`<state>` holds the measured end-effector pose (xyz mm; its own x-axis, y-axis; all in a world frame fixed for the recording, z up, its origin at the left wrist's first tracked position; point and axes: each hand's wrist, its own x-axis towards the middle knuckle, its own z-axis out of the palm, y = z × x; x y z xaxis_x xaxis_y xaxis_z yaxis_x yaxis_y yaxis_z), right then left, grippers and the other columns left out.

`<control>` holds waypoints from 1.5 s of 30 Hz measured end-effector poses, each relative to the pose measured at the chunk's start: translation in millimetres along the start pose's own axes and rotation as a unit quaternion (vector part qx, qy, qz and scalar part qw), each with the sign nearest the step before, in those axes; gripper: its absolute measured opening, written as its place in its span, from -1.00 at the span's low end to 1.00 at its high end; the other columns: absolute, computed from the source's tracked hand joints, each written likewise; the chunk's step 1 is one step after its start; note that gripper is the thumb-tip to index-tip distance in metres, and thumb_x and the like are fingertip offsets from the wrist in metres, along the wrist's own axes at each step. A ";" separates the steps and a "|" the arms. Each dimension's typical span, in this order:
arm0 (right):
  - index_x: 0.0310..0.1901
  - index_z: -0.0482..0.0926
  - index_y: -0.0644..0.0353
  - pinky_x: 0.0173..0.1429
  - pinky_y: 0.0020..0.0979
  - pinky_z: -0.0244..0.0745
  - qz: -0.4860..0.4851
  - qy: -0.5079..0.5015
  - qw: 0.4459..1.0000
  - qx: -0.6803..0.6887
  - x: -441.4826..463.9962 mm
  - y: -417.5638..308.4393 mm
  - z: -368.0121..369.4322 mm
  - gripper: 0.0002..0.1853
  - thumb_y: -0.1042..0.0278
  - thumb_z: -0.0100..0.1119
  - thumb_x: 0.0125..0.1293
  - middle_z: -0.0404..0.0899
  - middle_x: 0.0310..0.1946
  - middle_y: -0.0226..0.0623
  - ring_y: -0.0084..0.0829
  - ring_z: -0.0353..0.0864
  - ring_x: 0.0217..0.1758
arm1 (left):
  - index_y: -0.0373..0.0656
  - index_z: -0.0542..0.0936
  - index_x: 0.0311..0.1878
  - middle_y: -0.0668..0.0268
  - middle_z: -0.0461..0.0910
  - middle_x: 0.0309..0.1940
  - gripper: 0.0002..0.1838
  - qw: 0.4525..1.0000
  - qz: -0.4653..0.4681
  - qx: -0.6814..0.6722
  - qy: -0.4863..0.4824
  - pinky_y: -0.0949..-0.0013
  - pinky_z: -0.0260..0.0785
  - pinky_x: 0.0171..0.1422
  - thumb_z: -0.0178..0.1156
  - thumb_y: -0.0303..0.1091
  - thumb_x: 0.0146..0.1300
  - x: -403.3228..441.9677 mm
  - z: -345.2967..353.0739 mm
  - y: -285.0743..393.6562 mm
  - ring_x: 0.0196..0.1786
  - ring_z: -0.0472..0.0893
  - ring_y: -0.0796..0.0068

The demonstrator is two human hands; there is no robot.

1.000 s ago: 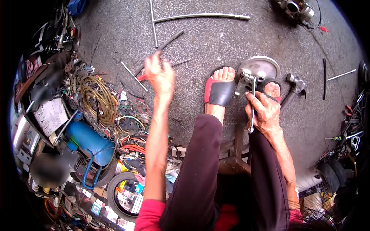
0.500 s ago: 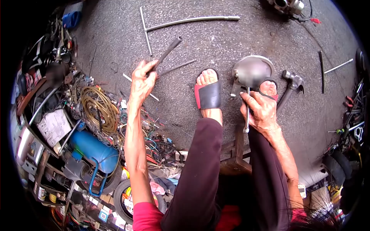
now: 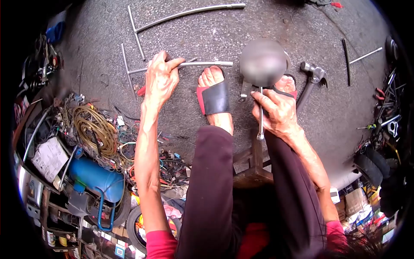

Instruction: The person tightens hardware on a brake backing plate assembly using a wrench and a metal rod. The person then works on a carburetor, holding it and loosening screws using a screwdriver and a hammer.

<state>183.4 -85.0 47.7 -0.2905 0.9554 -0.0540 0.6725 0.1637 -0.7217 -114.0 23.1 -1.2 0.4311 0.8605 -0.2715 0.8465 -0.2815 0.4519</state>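
My left hand (image 3: 161, 80) is closed around the shaft of a T-handle socket wrench (image 3: 207, 64), held above the ground with its socket end pointing right. Under that hand a thin tool with a red end (image 3: 141, 90) is partly hidden. My right hand (image 3: 278, 111), resting by my right knee, grips a slim combination wrench (image 3: 261, 123) between thumb and fingers; its ring end points back toward me. The wrench's far end reaches a round grey metal part (image 3: 264, 62) with a small bracket (image 3: 244, 90). The part looks blurred, and I cannot tell its kind.
Another long T-handle wrench (image 3: 189, 14) lies at the top. A claw hammer (image 3: 315, 74) is right of my sandalled feet (image 3: 215, 97). Coiled hose (image 3: 92, 129), tangled wires and a blue air compressor (image 3: 97, 177) crowd the left; tools and tyres (image 3: 373, 164) line the right.
The T-handle wrench in my left hand has swung clockwise, from pointing up and away to nearly level. The round part shows a fuller face. My view has shifted slightly.
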 end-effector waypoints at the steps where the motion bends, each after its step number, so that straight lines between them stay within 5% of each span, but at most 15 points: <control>1: -0.18 0.60 0.25 -0.41 -0.34 0.47 -0.004 -0.003 1.000 0.000 -0.6 1.5 1.0 -0.67 0.48 0.30 -0.08 0.52 -0.43 -0.24 -0.29 0.58 -0.48 | -0.14 0.70 -0.19 0.16 0.39 -0.44 -0.70 1.000 0.006 0.006 0.016 0.18 0.29 -0.11 0.12 -0.56 0.00 3.1 3.3 1.6 -0.23 0.45 0.15; 7: -0.17 0.59 0.24 -0.39 -0.32 0.48 0.002 -0.007 1.000 -0.001 -0.2 -0.8 0.0 -0.65 0.48 0.30 -0.09 0.52 -0.41 -0.23 -0.28 0.59 -0.46 | -0.21 0.67 -0.15 0.14 0.48 -0.33 -0.67 0.993 0.009 -0.014 0.114 0.21 0.33 0.01 0.09 -0.61 -0.02 -1.6 10.8 -4.0 -0.18 0.47 0.15; 12: -0.16 0.59 0.24 -0.39 -0.32 0.49 -0.003 -0.004 1.000 -0.003 -1.1 2.0 1.2 -0.65 0.47 0.30 -0.09 0.52 -0.39 -0.23 -0.28 0.59 -0.45 | -0.28 0.58 -0.16 0.06 0.48 -0.33 -0.76 0.932 -0.248 0.041 0.262 0.16 0.38 -0.05 0.21 -0.42 0.08 -14.6 3.4 -47.9 -0.19 0.52 0.13; 14: -0.17 0.59 0.24 -0.39 -0.32 0.49 -0.003 -0.001 1.000 -0.004 -1.5 1.0 0.6 -0.65 0.48 0.30 -0.09 0.52 -0.40 -0.24 -0.28 0.59 -0.45 | -0.36 0.55 -0.22 0.03 0.54 -0.29 -0.59 0.912 -0.277 0.059 0.297 0.10 0.39 -0.09 0.36 -0.17 0.07 -13.6 5.0 -77.7 -0.23 0.56 0.15; 16: -0.17 0.59 0.24 -0.40 -0.33 0.49 -0.004 -0.002 1.000 0.001 -1.2 1.4 0.3 -0.65 0.48 0.30 -0.09 0.52 -0.40 -0.24 -0.28 0.59 -0.46 | -0.36 0.55 -0.23 0.05 0.60 -0.33 -0.51 0.901 -0.362 -0.050 0.235 0.15 0.42 -0.12 0.41 -0.08 0.03 -11.1 4.3 -89.8 -0.28 0.60 0.22; 19: -0.17 0.59 0.24 -0.42 -0.33 0.48 -0.003 -0.001 1.000 0.004 0.0 3.0 0.9 -0.66 0.48 0.30 -0.09 0.51 -0.41 -0.25 -0.28 0.58 -0.48 | -0.36 0.56 -0.23 0.10 0.63 -0.38 -0.47 0.905 -0.342 -0.130 0.216 0.24 0.45 -0.14 0.41 -0.01 0.03 -8.9 5.1 -101.7 -0.31 0.61 0.28; 26: -0.16 0.59 0.25 -0.41 -0.35 0.49 -0.002 -0.003 1.000 0.007 -1.9 2.7 0.5 -0.64 0.47 0.30 -0.09 0.52 -0.41 -0.24 -0.29 0.59 -0.47 | -0.41 0.55 -0.14 0.15 0.60 -0.34 -0.33 0.922 -0.307 -0.038 0.235 0.32 0.42 -0.13 0.45 0.07 -0.04 -12.2 24.2 -106.7 -0.28 0.55 0.38; 31: -0.16 0.59 0.26 -0.40 -0.34 0.49 -0.001 -0.017 1.000 0.000 -1.7 1.7 -0.5 -0.65 0.47 0.30 -0.09 0.52 -0.40 -0.21 -0.27 0.59 -0.47 | -0.36 0.57 -0.28 0.25 0.58 -0.47 -0.59 0.900 -0.347 -0.161 0.211 0.36 0.40 -0.22 0.44 -0.20 -0.02 -1.2 8.3 -92.2 -0.40 0.50 0.45; 40: -0.18 0.58 0.26 -0.43 -0.35 0.47 -0.003 0.009 1.000 0.008 -1.3 3.0 0.0 -0.67 0.49 0.28 -0.08 0.51 -0.44 -0.24 -0.29 0.58 -0.49 | -0.33 0.58 -0.28 0.29 0.56 -0.48 -0.62 0.893 -0.351 -0.213 0.183 0.38 0.37 -0.28 0.40 -0.19 0.03 -8.0 16.4 -114.0 -0.42 0.47 0.49; 45: -0.15 0.57 0.27 -0.41 -0.34 0.49 -0.001 0.011 1.000 0.006 -1.8 1.9 0.4 -0.64 0.51 0.28 -0.08 0.52 -0.42 -0.24 -0.29 0.59 -0.47 | -0.32 0.45 -0.28 0.23 0.53 -0.49 -0.70 0.919 -0.275 -0.175 0.222 0.37 0.34 -0.30 0.26 -0.26 0.22 -17.9 12.0 -101.6 -0.40 0.47 0.49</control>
<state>184.9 -86.5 46.1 -0.2768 0.9602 -0.0365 0.6636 0.1635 -0.7300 -203.9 31.2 -52.4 -0.2671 0.9420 -0.2031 0.7123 0.3349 0.6169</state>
